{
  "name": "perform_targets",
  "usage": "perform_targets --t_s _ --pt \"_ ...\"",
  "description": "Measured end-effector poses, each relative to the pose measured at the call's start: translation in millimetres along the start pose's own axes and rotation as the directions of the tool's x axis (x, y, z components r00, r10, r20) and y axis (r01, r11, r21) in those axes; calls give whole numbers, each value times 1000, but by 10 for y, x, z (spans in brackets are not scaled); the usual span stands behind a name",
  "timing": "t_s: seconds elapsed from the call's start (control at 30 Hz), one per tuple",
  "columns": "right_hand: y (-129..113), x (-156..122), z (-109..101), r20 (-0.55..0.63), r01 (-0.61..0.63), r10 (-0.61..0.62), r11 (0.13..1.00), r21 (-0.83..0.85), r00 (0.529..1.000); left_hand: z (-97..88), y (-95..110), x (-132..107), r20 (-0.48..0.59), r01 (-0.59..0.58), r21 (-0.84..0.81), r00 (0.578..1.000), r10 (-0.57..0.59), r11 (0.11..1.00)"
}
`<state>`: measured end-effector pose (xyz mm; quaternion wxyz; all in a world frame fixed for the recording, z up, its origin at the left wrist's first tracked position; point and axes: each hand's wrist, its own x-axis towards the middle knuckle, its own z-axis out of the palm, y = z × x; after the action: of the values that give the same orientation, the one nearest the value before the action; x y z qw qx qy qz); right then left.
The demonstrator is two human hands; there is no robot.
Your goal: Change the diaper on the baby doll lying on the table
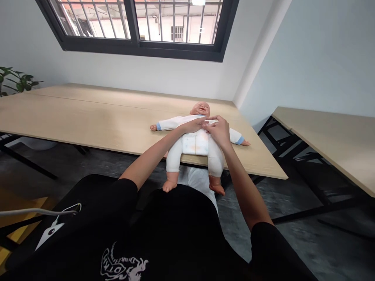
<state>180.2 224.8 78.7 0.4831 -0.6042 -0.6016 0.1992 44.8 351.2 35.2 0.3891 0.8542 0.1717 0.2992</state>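
Note:
A baby doll lies on its back on a pale wood table, its arms spread and its bare legs hanging over the front edge. It wears a white top with blue cuffs and a pale nappy. My left hand lies across the doll's chest, its fingertips meeting my right hand. My right hand is bent over the front of the top, with its fingers pinching the fabric near the middle of the chest. The fingertips partly hide the top's front edge.
A second pale table stands at the right, with dark metal legs. A barred window is set high in the wall ahead, and a leafy plant shows at the far left. A grey cable lies across my black shirt.

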Motion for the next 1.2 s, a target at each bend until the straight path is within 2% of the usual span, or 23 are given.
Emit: perform_targets --t_s 0.13,0.3,0.37,0.43,0.5,0.57,0.63,0.67,0.73,0.77,0.87,0.97,1.1,1.2 --pt "-143 -61 34 21 41 -37 969 -245 999 -10 -91 19 -27 25 -98 999 -28 995" --pt "-281 -310 238 91 117 -80 821 -558 993 -9 -40 -55 -58 8 -200 998 -20 980" --pt "-297 -446 357 130 136 -70 772 -621 989 3 27 -87 -36 28 -258 999 -38 966" --pt "-278 -564 462 151 180 -107 743 -644 983 28 119 -110 -27 65 -244 997 -73 968" --pt "-228 -642 527 153 237 -180 734 -637 972 54 226 -140 -117 78 -148 988 -96 986" --pt "-164 -680 546 146 284 -248 734 -617 958 66 327 -215 -326 87 -14 941 -87 996" --pt "-106 -691 536 146 311 -282 733 -605 948 52 394 -373 -559 129 97 828 -53 987" --pt "-84 -692 528 148 319 -291 732 -602 945 36 408 -487 -642 163 135 765 -40 977" --pt "-55 -691 522 144 327 -302 737 -592 942 -4 397 -773 -719 237 179 694 -38 955" --pt "-47 -691 525 136 329 -310 744 -582 941 -23 377 -929 -730 294 205 682 -54 934" --pt "-40 -694 541 109 332 -329 763 -555 938 -49 312 -1341 -692 478 231 693 -202 848" --pt "-40 -702 542 104 323 -321 767 -554 941 -20 306 -1543 -590 573 312 742 -318 758" --pt "-17 -713 523 108 330 -327 765 -553 939 34 362 -1575 -483 579 394 791 -375 713" --pt "14 -716 523 97 346 -351 769 -538 931 40 379 -1587 -495 547 322 793 -354 773"
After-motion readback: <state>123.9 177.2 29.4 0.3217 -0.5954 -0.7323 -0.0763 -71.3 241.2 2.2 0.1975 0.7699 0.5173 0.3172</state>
